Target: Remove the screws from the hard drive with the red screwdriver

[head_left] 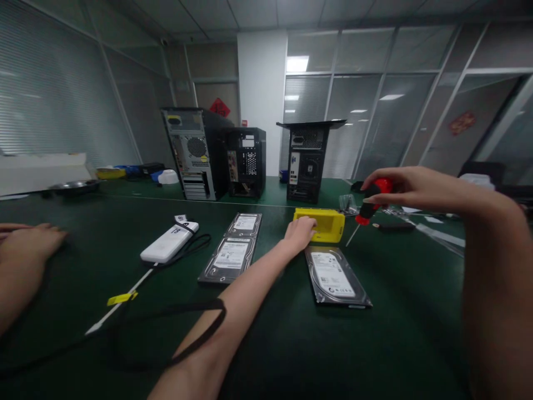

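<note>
My right hand (389, 188) grips a red and black screwdriver (370, 204) by its handle, with the thin shaft slanting down to the left. The tip is just right of a yellow plastic case (328, 224); whether it touches anything I cannot tell. My left hand (300, 230) is closed on the left end of that case, thumb side partly hidden. Directly in front of the case a hard drive (333, 278) lies flat, white label up. Left of my forearm, two more hard drives, a near one (231, 256) and a far one (245, 223), lie end to end.
Three computer towers stand behind: a large one (195, 155), a smaller one (247, 164) and one with a panel on top (306, 164). A white power bank (170, 243) with cables lies left. Another person's hand (35, 241) rests at the far left. Plastic bags (441, 233) lie right.
</note>
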`<move>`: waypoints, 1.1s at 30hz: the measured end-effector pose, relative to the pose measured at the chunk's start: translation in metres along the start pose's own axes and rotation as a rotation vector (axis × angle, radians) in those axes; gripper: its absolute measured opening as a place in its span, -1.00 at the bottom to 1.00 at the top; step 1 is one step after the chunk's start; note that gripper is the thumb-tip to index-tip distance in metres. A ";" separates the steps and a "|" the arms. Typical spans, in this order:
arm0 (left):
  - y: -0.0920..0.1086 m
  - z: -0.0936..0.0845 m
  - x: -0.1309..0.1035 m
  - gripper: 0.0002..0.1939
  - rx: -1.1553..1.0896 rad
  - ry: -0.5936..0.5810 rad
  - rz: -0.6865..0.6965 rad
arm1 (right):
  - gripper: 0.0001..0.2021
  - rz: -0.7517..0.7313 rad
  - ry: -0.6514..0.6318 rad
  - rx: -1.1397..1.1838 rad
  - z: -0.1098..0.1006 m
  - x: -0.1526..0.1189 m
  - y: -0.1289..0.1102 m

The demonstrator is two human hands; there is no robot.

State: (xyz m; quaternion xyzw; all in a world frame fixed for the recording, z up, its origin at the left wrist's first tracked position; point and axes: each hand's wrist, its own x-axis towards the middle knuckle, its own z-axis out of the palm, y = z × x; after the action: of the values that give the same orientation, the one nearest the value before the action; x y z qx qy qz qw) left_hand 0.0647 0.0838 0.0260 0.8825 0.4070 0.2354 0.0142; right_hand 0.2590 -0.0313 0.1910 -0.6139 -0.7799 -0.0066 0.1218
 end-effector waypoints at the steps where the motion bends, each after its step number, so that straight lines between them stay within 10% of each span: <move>1: -0.002 0.005 0.005 -0.75 -0.009 -0.022 -0.014 | -0.53 0.011 -0.010 0.006 -0.001 -0.001 0.000; 23: -0.007 0.031 0.021 -0.74 0.295 -0.103 0.291 | -0.54 -0.043 -0.059 0.054 0.001 0.000 0.008; 33: -0.012 -0.022 -0.047 -0.75 0.140 -0.015 0.386 | -0.56 -0.113 -0.087 0.091 0.003 0.001 0.000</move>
State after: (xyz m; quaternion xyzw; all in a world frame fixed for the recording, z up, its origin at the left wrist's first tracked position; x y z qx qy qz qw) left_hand 0.0209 0.0537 0.0240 0.9446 0.2458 0.1983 -0.0895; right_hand 0.2578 -0.0301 0.1881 -0.5624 -0.8174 0.0486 0.1147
